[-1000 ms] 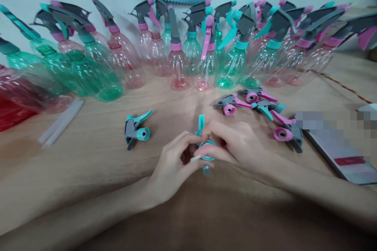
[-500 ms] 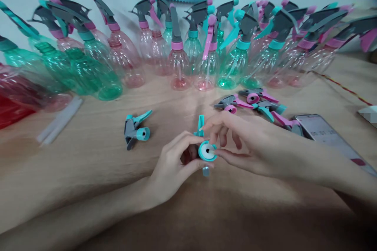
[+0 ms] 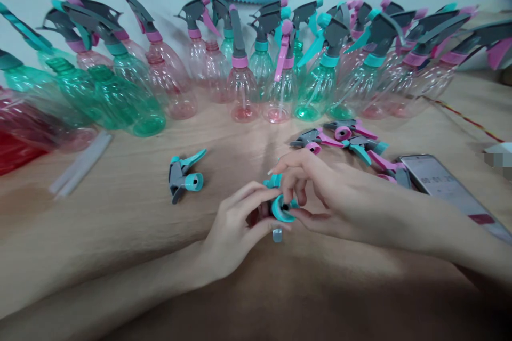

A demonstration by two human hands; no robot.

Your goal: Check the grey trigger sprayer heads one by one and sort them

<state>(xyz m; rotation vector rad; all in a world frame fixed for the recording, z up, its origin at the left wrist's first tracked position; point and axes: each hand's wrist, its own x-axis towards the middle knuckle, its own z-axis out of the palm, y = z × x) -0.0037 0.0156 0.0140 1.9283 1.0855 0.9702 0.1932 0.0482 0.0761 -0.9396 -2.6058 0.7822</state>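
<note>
My left hand (image 3: 236, 229) is closed around a trigger spray head (image 3: 282, 212), whose teal screw collar faces up towards me. The body of this spray head is mostly hidden by the fingers, and a grey end shows below the thumb. My right hand (image 3: 320, 192) is at the same collar, thumb on its rim and fingers curled over its opening. Inside the collar a dark hole shows, partly covered by the fingertips. To the left, another teal and grey spray head (image 3: 183, 177) lies on the table. Several more spray heads (image 3: 316, 139), pink and teal, lie beyond my right hand.
Pink and green bottles (image 3: 245, 90), many with spray heads on, stand along the back. Open green bottles (image 3: 132, 112) are at left, near white tubes (image 3: 82, 165) and a red bag (image 3: 20, 144). A phone (image 3: 452, 192) lies right, below a twisted cord (image 3: 468, 120).
The collar has tilted a little, and the white disc seen in it before is now mostly covered. My right fingers have moved in over the opening. The spray head's teal trigger has turned too.
</note>
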